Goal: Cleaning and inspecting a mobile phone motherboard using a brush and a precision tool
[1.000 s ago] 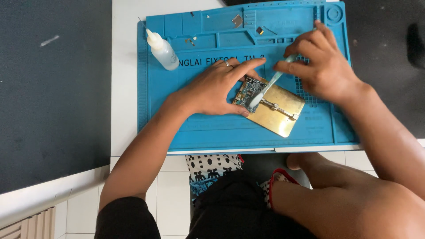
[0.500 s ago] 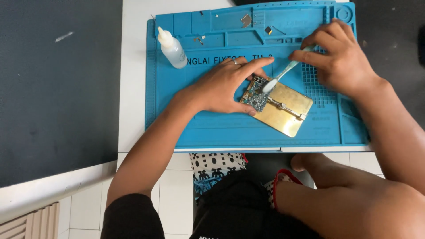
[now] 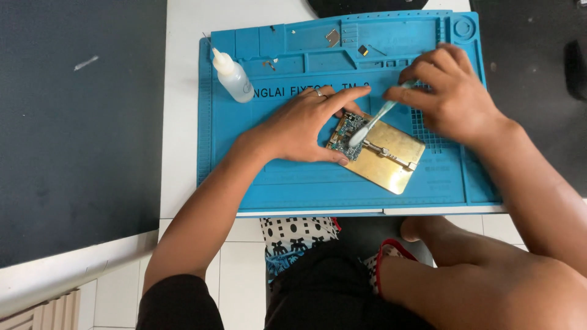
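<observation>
1. A white worktop (image 3: 183, 122) carries a blue mat (image 3: 275, 177) with moulded trays along its far edge; a dark panel lies to the left, and the worktop's far side runs out of the frame.
2. The person's left hand (image 3: 302, 128) lies spread and flat on the mat, its forefinger and thumb pressing either side of a small circuit board (image 3: 343, 131).
3. The right hand (image 3: 455, 98) is closed around the handle of a pale brush (image 3: 373, 122), fingers pinched narrow; the hand covers the handle's upper end.
4. A brass-coloured plate (image 3: 391, 162) sits tilted near the mat's middle, the circuit board clamped at its left corner.
5. The brush head rests on the board, hiding part of it; the parts on the board are too small to make out.
6. A clear squeeze bottle (image 3: 234, 78) lies just beside the mat's upper left trays.
7. Small metal bits (image 3: 332, 36) sit in the far trays, too small to tell apart.
</observation>
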